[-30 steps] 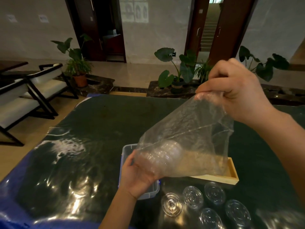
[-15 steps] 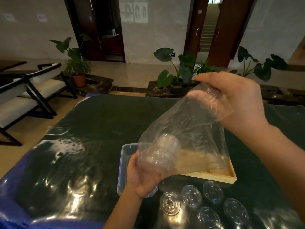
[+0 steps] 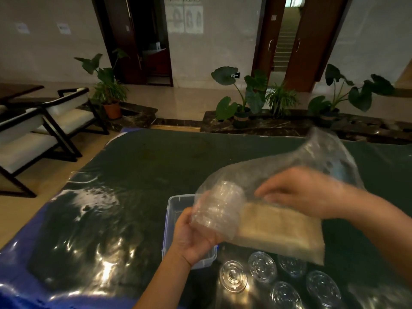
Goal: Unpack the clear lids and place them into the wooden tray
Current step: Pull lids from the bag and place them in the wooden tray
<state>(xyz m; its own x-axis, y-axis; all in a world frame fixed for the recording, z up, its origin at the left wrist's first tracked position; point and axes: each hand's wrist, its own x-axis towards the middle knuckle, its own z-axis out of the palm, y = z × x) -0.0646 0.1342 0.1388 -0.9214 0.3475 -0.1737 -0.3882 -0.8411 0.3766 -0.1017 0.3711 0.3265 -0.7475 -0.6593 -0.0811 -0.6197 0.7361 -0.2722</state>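
A clear plastic bag hangs over the table. A stack of clear lids lies in its lower left end. My left hand grips that end from below, closed around the stack through the film. My right hand is blurred and reaches leftward into the bag's mouth, fingers spread towards the stack and apart from it. The wooden tray sits on the table behind the bag and shows hazily through it. Several loose clear lids lie on the table in front of the tray.
A clear plastic bin with a blue rim stands left of the tray, partly under my left hand. The table has a dark green cover under glossy film. Chairs stand far left, potted plants beyond the table.
My right hand let go of the bag's top edge and came down into the bag's mouth towards the lids. The bag has tipped lower and flatter. My left hand still holds the stack.
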